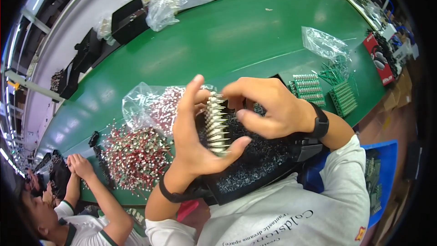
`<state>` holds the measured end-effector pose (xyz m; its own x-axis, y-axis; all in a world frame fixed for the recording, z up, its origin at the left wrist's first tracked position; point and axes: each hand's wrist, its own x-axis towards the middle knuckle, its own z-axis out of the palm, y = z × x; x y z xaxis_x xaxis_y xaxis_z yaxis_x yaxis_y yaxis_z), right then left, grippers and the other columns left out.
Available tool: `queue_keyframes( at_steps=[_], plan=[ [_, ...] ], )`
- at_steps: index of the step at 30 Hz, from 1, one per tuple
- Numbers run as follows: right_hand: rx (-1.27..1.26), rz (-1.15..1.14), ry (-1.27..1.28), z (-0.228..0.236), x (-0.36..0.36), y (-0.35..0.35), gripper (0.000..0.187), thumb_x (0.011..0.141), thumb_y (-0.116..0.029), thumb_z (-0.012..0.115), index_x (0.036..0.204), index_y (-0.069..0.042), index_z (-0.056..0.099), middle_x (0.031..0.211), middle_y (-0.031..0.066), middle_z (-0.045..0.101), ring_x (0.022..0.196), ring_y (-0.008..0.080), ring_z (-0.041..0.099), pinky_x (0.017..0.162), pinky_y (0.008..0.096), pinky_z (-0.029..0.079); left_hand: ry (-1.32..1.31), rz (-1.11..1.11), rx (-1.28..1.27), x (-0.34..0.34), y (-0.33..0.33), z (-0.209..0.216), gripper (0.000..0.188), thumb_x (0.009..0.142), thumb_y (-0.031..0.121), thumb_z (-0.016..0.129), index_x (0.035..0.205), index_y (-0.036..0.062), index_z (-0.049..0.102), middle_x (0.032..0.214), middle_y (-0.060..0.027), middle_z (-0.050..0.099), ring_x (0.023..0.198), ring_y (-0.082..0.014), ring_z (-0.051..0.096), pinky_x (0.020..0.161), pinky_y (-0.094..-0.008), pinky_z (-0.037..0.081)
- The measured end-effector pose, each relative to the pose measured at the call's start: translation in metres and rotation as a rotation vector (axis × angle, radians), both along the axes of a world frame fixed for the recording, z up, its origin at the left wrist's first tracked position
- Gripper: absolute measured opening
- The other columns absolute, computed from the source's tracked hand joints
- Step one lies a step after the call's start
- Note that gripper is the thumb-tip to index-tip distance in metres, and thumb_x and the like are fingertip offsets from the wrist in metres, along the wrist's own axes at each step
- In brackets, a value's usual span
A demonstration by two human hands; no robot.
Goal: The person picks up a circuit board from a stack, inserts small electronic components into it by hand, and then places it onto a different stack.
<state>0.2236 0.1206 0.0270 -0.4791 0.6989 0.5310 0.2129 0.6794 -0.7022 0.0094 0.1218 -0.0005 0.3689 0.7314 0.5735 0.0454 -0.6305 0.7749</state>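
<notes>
My left hand (pixel 189 148) grips a panel of small circuit boards (pixel 216 125) by its ends, thumb below and fingers at the top. The panel is tilted, with rows of silver parts on one face and thin pins sticking out toward the right. My right hand (pixel 275 109) is beside the panel's upper right edge, its fingers curled in close to the pins. Whatever its fingertips may hold is too small or hidden to make out. Beneath both hands lies a black tray (pixel 214 191) filled with small dark bits (pixel 255 168).
Left of the tray lies a heap of red-and-white wired parts (pixel 134 157), beside a clear bag (pixel 136 105) of similar pieces. Green board panels (pixel 307 89) and green wires (pixel 334 73) are at right. Black bins (pixel 129 20) line the far edge. Another person (pixel 82 168) sits at left.
</notes>
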Motion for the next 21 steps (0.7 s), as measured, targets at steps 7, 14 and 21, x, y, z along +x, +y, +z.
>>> queue_keyframes(
  at_steps=[7,14,21],
  plan=[
    [-0.788,0.471,0.249,0.009,-0.002,-0.006,0.067,0.093,-0.012,0.065,0.149,0.003,0.033,0.127,0.0146,0.058,0.104,0.0172,0.062,0.088,0.0323,0.053,0.491,0.379,0.547,0.000,-0.016,0.028,0.091,0.054,0.039,0.096,0.126,0.0003,0.057,0.116,-0.0183,0.058,0.105,-0.0362,0.057,0.090,-0.0471,0.047],
    [-0.610,0.170,0.228,-0.006,0.011,-0.022,0.055,0.088,-0.004,0.056,0.141,0.001,0.042,0.123,0.0092,0.058,0.117,0.0169,0.057,0.102,0.0323,0.044,0.362,0.237,0.386,0.002,-0.051,0.022,0.120,0.047,0.026,0.094,0.150,0.0057,0.037,0.141,-0.0304,0.036,0.130,-0.0499,0.038,0.110,-0.0565,0.034],
    [-0.506,0.181,0.159,-0.005,0.008,-0.044,0.055,0.086,0.005,0.050,0.141,0.000,0.041,0.116,0.0076,0.058,0.106,0.0139,0.058,0.095,0.0284,0.044,-0.023,0.176,-0.118,-0.019,-0.085,0.021,0.082,0.071,0.017,0.086,0.141,0.0006,0.045,0.114,-0.0217,0.062,0.103,-0.0300,0.064,0.088,-0.0392,0.051]
  ],
)
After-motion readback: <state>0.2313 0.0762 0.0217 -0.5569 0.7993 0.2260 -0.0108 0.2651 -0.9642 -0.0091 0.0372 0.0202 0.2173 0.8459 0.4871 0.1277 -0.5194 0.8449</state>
